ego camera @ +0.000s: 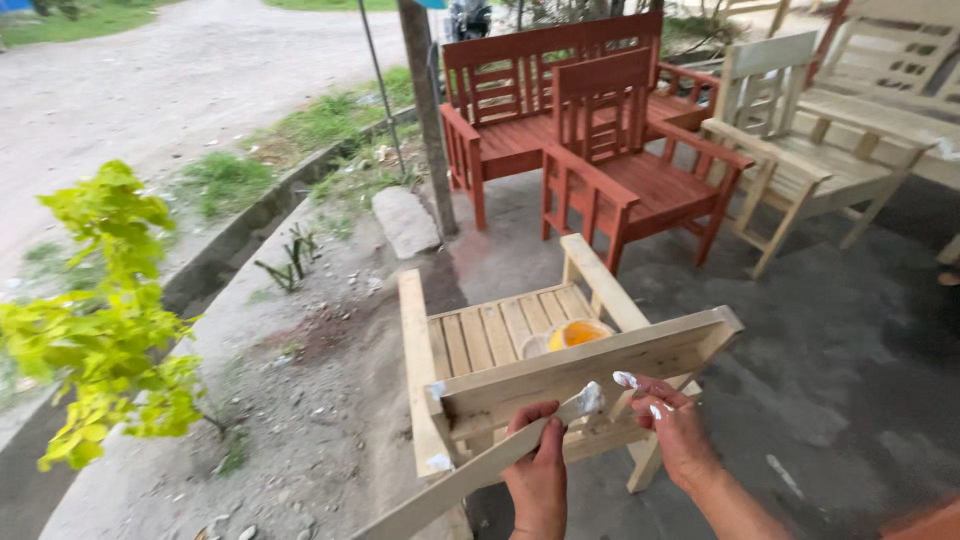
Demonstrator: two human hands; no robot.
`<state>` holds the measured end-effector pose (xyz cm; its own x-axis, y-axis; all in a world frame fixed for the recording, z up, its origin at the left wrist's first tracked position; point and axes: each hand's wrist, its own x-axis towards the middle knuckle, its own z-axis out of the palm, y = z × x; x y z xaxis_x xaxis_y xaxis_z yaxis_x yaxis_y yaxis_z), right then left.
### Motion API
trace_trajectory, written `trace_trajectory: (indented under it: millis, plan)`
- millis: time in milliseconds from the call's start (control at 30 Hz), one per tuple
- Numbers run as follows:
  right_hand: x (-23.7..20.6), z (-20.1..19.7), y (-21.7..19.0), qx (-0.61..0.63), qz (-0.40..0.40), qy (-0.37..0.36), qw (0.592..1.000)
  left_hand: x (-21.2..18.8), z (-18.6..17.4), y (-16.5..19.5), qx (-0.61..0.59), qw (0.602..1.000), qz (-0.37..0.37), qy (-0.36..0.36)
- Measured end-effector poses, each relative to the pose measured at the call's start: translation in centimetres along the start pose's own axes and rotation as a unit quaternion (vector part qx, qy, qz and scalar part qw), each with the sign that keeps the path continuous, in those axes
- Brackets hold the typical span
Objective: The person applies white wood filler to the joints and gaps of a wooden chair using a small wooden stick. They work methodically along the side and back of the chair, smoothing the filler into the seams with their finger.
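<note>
My left hand (pixel 538 470) is curled tight around a putty knife (pixel 583 403), pressing its blade against the top rail of the unpainted wooden chair (pixel 500 340) before me. My right hand (pixel 677 425) hovers loosely open just beside that rail, fingertips (pixel 625 380) smeared with white filler.

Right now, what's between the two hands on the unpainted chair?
In the head view, the chair's back frame: a slat spans the gap between the left hand, which holds a putty-tipped stick, and the right hand, its fingertips smeared with white filler.

grey concrete floor (pixel 850 330), bare wooden chair (pixel 480 340) on it, yellow bowl (pixel 577 333) on seat
</note>
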<state>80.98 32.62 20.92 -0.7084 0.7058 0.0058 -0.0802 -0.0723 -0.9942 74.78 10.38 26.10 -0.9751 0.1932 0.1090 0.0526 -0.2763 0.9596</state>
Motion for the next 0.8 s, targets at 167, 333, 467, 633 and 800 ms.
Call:
trace_trajectory:
  millis: [167, 333, 467, 633, 800]
  plan:
    - [-0.1, 2.9, 3.4, -0.012, -0.081, -0.042, 0.996, 2.2, -2.3, -1.4, -0.120, 0.989, -0.061, 0.058]
    - [-1.9, 7.6, 4.6, -0.061, -0.141, -0.085, 0.984, 3.5, -6.2, -2.7, -0.083, 0.992, -0.056, 0.082]
    - [-3.8, 9.7, 5.1, -0.133, -0.177, -0.093, 0.971, 3.7, -8.8, -3.2, -0.080, 0.992, -0.055, 0.080]
    - [-5.0, 12.5, 5.4, -0.113, -0.173, -0.114, 0.972, 2.9, -10.3, -1.9, -0.103, 0.990, -0.037, 0.085]
    - [-3.8, 14.9, 4.2, -0.125, -0.147, -0.129, 0.973, 3.1, -10.7, 0.6, -0.064, 0.988, -0.047, 0.131]
